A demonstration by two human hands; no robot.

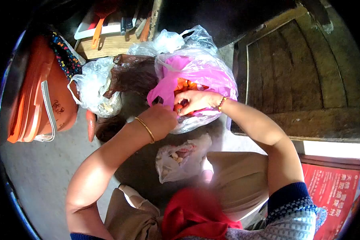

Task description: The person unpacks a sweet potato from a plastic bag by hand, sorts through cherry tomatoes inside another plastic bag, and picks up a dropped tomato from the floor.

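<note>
A pink plastic bag [218,80] inside a clear outer bag stands wide at the top in the middle of the view. Small orange-red pieces [185,85] lie in it; I cannot tell their exact kind. My left hand [161,120] is closed at the bag's near left edge, with pink plastic at its fingers. Over the bag's mouth, my right hand [198,101] has its fingers curled down among the orange-red pieces. A dark red piece shows beside its thumb, but what the fingertips hold is partly hidden.
A small white bag [164,164] with pale pieces sits on the floor near my feet. Left are stacked orange-red buckets [64,106], a knotted clear bag [96,82] and a brown bag [134,74]. A dark wooden panel [296,68] stands right, above a red printed box [328,192].
</note>
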